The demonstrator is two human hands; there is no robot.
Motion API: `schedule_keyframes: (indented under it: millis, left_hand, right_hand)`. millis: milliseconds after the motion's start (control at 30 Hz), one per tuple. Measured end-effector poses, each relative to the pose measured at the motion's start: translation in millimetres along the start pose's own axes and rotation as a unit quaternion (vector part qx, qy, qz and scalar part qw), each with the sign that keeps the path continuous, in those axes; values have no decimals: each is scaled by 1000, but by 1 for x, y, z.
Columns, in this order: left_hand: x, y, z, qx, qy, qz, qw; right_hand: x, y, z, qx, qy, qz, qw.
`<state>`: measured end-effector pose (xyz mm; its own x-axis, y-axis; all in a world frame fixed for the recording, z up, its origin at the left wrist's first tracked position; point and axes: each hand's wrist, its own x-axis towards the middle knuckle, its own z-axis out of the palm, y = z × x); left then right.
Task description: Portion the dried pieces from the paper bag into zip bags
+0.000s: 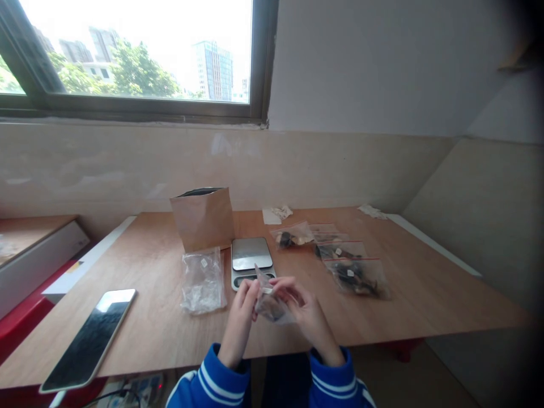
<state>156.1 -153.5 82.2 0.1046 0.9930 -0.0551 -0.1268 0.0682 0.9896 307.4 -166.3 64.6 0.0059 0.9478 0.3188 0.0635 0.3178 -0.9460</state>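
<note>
Both hands hold one small clear plastic bag (271,305) with dark contents, just above the near edge of the wooden table (425,294). My left hand (242,320) pinches the bag's top left side. My right hand (308,314) grips its right side. Right behind the bag sits a small digital scale (250,254) with a shiny steel platform and nothing on it. A stack of empty clear bags (204,280) lies left of the scale. An open brown paper bag (203,218) stands upright behind that stack.
Several filled clear bags with red zip strips (355,275) lie to the right of the scale. A tablet (91,337) lies face up at the near left. Paper scraps (278,213) rest by the back wall. A white board (85,260) and red surface adjoin the table's left.
</note>
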Motion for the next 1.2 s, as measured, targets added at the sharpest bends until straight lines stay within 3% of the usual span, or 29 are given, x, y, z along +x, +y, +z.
schedule_keyframes:
  millis: [100, 233, 367, 533, 633, 700, 867, 1200]
  left_hand:
    - [11, -9, -6, -40, 10, -42, 998]
    - [16, -12, -18, 39, -37, -54, 997]
    - [9, -5, -22, 93, -25, -15, 995]
    - [2, 7, -17, -1, 7, 8, 1000]
    - [2, 11, -13, -14, -1, 44, 999]
    - [0, 11, -10, 20, -10, 77, 997]
    - [-5, 1, -2, 100, -33, 110, 988]
    - [-7, 0, -4, 135, -22, 120, 983]
  right_hand:
    - [1, -8, 9, -16, -29, -28, 999]
    - [1, -9, 12, -16, -44, -43, 998]
    - [0, -11, 11, -14, -46, -48, 998]
    - [-5, -20, 3, -32, -67, -26, 997]
    - [-7, -25, 1, -54, -33, -16, 998]
    - [-8, -27, 4, -62, -13, 5, 998]
    - [-6, -25, 27, -11, -71, 76, 994]
    - [-2, -10, 40, -40, -44, 69, 996]
